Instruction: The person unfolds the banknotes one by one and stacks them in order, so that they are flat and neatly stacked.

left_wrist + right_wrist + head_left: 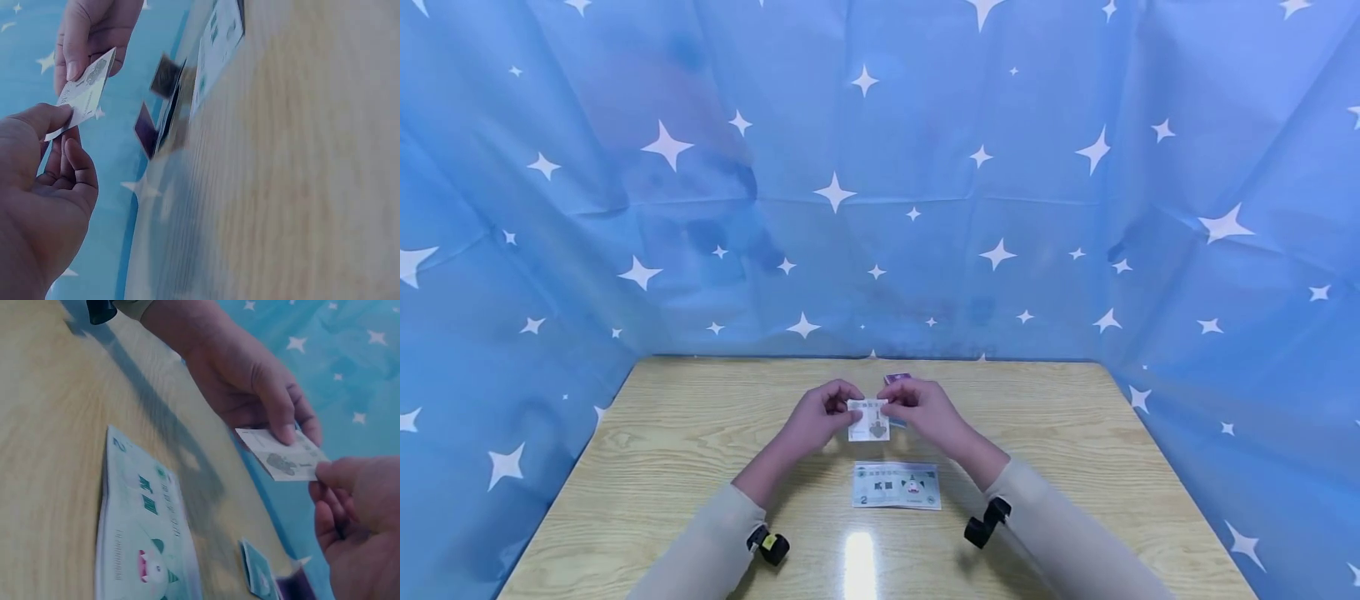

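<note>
Between both hands, raised over the table, is a small pale banknote [868, 422] with grey print, looking folded into a near square. My left hand [822, 415] pinches its left edge between thumb and fingers. At the opposite edge the right hand [928, 410] pinches it the same way. The left wrist view shows the banknote [86, 94] tilted, with a doubled edge. Below the hands, a larger green-and-white play banknote [897, 486] marked 2 lies flat on the table, apparently stacked on others.
Behind the right hand, partly hidden, lie a purple folded note [897, 378] and a green folded note [257, 569]. The wooden table [685, 433] meets a blue star-patterned cloth [910, 275] at its back and sides. Light glares off the tabletop near the front.
</note>
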{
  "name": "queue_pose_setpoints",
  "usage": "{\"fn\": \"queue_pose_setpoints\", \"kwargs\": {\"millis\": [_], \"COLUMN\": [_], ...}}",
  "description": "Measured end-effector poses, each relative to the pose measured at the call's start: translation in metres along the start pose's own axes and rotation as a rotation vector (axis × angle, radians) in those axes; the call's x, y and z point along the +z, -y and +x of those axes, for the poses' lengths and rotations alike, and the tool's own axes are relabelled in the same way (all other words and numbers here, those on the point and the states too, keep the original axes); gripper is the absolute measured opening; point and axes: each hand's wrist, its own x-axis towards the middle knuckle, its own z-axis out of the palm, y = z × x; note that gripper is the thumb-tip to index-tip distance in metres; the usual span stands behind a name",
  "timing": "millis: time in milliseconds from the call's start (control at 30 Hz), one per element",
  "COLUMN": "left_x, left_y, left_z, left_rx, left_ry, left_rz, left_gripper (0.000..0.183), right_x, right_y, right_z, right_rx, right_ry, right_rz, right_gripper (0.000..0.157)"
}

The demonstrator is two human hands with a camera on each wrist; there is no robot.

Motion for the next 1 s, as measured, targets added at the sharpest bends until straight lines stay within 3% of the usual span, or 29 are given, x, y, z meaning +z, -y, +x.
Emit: {"fn": "queue_pose_setpoints", "kwargs": {"millis": [533,1000], "left_x": [0.020,0.029], "left_y": [-0.018,-0.019], "left_z": [-0.027,-0.032], "left_rx": [-0.009,-0.005], "left_ry": [0.112,0.172], "left_rz": [-0.078,0.051], "left_gripper": [0.017,0.009], "right_x": [-0.009,-0.003], "right_y": [0.002,-0.004], "right_z": [-0.045,-0.059], "right_rx": [0.026,0.016], "right_ry": [0.028,0.003], "right_rz": [0.062,0.098], "right_gripper": [0.015,0.013]}}
